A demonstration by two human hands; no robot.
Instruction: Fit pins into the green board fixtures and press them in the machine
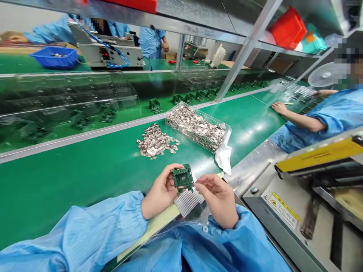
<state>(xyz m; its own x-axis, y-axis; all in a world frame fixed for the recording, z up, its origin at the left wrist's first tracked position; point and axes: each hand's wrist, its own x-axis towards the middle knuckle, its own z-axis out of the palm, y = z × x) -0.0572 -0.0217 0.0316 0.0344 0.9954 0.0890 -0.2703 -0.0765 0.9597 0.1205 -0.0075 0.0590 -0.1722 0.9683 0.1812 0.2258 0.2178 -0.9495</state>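
In front of me my left hand (161, 190) is closed on the left edge of a small green square plastic frame (183, 178), which has a recessed middle. My right hand (217, 198) is at the frame's right edge with thumb and fingertips pinched together; whatever is between them is too small to make out. Just below the frame lies a ribbed grey metallic piece (188, 202), partly hidden by my hands. Beyond them, a loose pile of small silvery metal pieces (155, 141) lies on the green bench. Beside it stands a clear plastic box (195, 138) full of similar pieces.
Green frames (154, 105) sit along the line behind a metal rail (113, 130). Clear trays (113, 88) stand at the left. A slanted metal post (246, 53) rises mid-bench. A co-worker's hand (279, 108) is at the right, near a machine (286, 211).
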